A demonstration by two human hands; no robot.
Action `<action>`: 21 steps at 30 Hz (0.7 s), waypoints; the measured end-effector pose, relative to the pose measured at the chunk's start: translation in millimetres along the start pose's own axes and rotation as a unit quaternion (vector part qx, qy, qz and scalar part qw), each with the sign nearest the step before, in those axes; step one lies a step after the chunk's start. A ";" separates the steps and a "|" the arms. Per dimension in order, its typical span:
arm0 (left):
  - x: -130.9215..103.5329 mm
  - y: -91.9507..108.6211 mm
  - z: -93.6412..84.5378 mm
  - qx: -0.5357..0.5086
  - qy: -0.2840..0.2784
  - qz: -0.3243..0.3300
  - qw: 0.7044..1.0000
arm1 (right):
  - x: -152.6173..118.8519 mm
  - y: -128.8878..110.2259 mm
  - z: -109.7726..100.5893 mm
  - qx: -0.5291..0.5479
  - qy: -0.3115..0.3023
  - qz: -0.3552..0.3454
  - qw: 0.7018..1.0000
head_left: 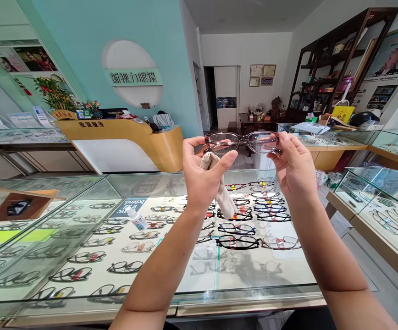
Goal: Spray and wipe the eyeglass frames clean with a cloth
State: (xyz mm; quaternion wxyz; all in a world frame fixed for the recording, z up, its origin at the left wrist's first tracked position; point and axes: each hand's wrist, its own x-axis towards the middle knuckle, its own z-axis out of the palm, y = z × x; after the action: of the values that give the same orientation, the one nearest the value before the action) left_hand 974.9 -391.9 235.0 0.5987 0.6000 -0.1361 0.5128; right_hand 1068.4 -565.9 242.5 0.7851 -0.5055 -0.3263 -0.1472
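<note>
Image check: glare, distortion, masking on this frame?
Head view: glare streaks the clear glass display counter; pixelation covers part of the wall poster; head view: dark wooden open shelf leans, likely wide-angle distortion; head view: dark-rimmed clear-lens eyeglasses look fairly sharp.

Near the centre, towards two o'clock: one left hand, one right hand, one held pair of glasses, one cloth. At eight o'clock, one white bottle. Between one and two o'clock, four wall frames. At two o'clock, one shelf unit. Display glasses: dozens, overlapping, exact count unclear.
</note>
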 end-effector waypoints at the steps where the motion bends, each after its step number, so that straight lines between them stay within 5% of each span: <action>1: 0.6 0.0 -0.3 -0.010 -0.001 -0.012 1.000 | -0.7 -1.1 0.4 0.009 0.002 0.005 1.000; 7: 6.1 -2.4 -4.4 -0.058 -0.024 -0.092 0.994 | -3.8 -6.8 3.7 0.006 0.002 -0.001 1.000; 21: 7.1 -7.2 -2.9 -0.060 -0.032 -0.075 0.995 | -1.0 -0.1 -1.0 0.013 -0.046 -0.010 0.999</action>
State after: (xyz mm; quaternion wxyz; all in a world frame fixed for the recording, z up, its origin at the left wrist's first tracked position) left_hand 982.3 -384.4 235.6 0.6656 0.5879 -0.1401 0.4379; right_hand 1068.0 -566.9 241.6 0.7742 -0.4985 -0.3686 -0.1273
